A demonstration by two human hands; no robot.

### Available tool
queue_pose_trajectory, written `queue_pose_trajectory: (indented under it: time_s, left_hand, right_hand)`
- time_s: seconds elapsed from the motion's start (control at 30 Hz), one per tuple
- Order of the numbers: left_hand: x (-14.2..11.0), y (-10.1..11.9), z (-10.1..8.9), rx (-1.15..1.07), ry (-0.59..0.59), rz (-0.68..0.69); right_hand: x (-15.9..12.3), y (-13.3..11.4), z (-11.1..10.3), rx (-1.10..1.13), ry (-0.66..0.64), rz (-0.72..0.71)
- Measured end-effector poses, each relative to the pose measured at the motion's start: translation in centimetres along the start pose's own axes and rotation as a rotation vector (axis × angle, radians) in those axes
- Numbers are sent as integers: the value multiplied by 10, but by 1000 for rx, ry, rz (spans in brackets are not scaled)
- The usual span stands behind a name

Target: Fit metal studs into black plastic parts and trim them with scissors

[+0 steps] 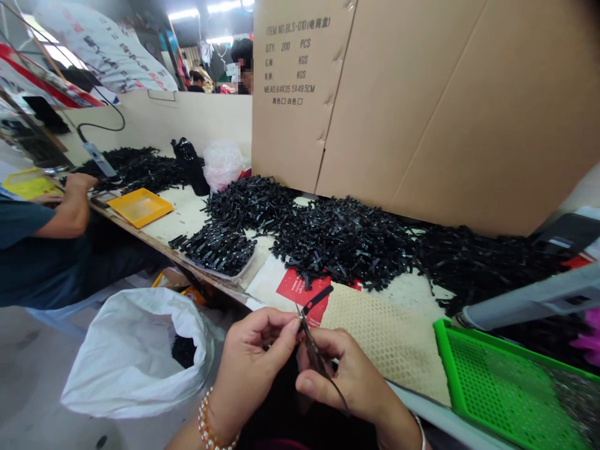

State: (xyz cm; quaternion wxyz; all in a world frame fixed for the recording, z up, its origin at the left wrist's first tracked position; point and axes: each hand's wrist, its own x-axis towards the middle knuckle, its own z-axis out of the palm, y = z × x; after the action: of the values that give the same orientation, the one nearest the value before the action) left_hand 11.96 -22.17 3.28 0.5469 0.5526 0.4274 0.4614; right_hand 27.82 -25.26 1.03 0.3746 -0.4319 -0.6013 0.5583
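Observation:
My left hand (pixel 262 350), with a beaded bracelet at the wrist, pinches a slim black plastic strip (pixel 319 300) between thumb and fingertips. The strip slants up to the right and has a slot in it. In my right hand (pixel 349 375) is a pair of small dark snips (pixel 315 353), pointed upward. Their blades meet or cross the strip close to my left fingertips; whether they are closed on it I cannot tell. Just beyond the hands lie a red printed sheet (pixel 295 284) and a cream honeycomb-patterned mat (pixel 384 337).
Heaps of black strips (pixel 347 237) spread along the bench below a large cardboard box (pixel 422 112). A clear tray (pixel 220 253) holds more strips. At right stands a green basket (pixel 450 369); at lower left, a white sack (pixel 126 356). A co-worker's arm (pixel 70 212) is beside a yellow tray (pixel 140 207).

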Motion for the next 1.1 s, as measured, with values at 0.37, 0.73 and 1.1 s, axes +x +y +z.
queue_pose_trajectory:
  time_s: [0.37, 0.73, 1.1]
  left_hand:
    - [-1, 7, 5, 73, 5, 54]
    - [2, 8, 2, -255, 17, -179]
    - [-10, 14, -7, -314, -115, -314]
  right_hand:
    - [2, 4, 2, 73, 20, -26]
    - [-13, -2, -11, -9, 39, -24]
    - [4, -20, -8, 324, 459, -81]
